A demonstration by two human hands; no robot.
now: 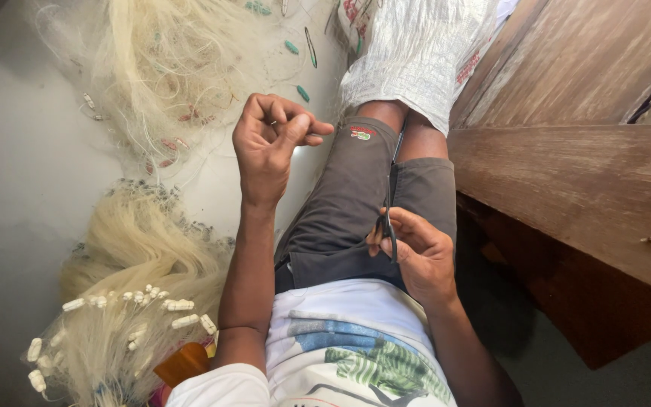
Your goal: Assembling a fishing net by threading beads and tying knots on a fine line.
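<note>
Over grey shorts (340, 203), right hand (420, 256) holds scissors (387, 218); left hand (273, 147) pinches line.

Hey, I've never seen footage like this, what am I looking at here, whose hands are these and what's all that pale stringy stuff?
This is one picture from a camera worn on a person's head, looking down at their own lap and two bare hands; no machine is involved. The person sits in grey shorts and a white printed shirt. The left hand is raised with its fingertips pinched together; whether it grips a thin line is too fine to tell. The right hand rests by the thigh and holds a pair of dark scissors. On the pale floor lie heaps of cream fishing net with small white floats. A woven white sack lies over the knees, beside a wooden wall.
</note>
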